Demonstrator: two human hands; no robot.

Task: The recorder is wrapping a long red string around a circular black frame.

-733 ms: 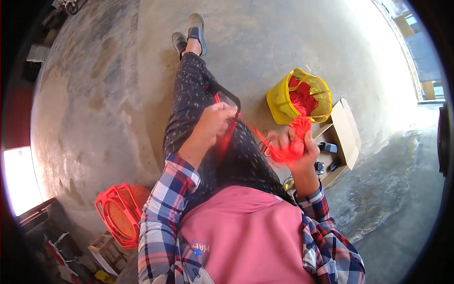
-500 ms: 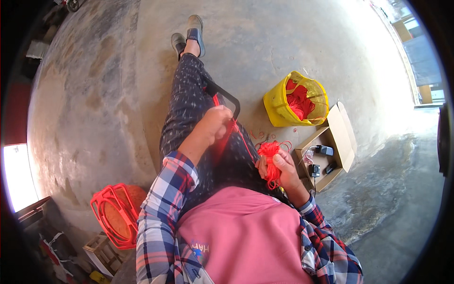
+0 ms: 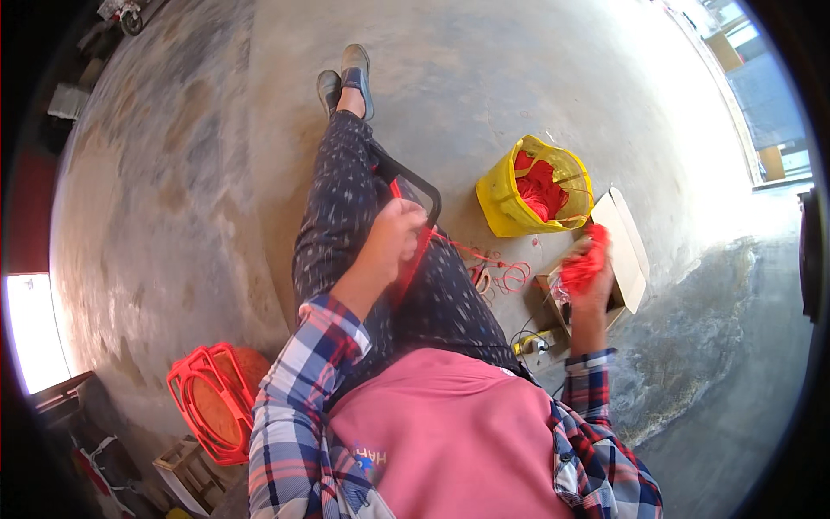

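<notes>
My left hand (image 3: 399,232) is closed over my lap on a red strand, beside a black curved frame (image 3: 413,176) resting across my legs. A blurred red strip (image 3: 410,270) hangs below that hand; its exact kind I cannot make out. Out to the right, my right hand (image 3: 592,290) is wrapped round a bundle of red cord (image 3: 585,259), smeared by motion, in front of the cardboard box. Thin red cord (image 3: 471,251) runs from the left hand's side toward the right and falls in loose loops on the floor.
A yellow basket (image 3: 500,201) holding red cord stands ahead right. Next to it lies an open cardboard box (image 3: 624,246), partly hidden by my right hand. A yellow power strip (image 3: 534,342) with cables is near my hip. At left sit a red plastic seat (image 3: 212,394) and a wooden crate (image 3: 186,471).
My right hand has swung right and slightly up with the bundle of cord, away from my lap. Loose loops now show on the floor. The left hand has barely moved.
</notes>
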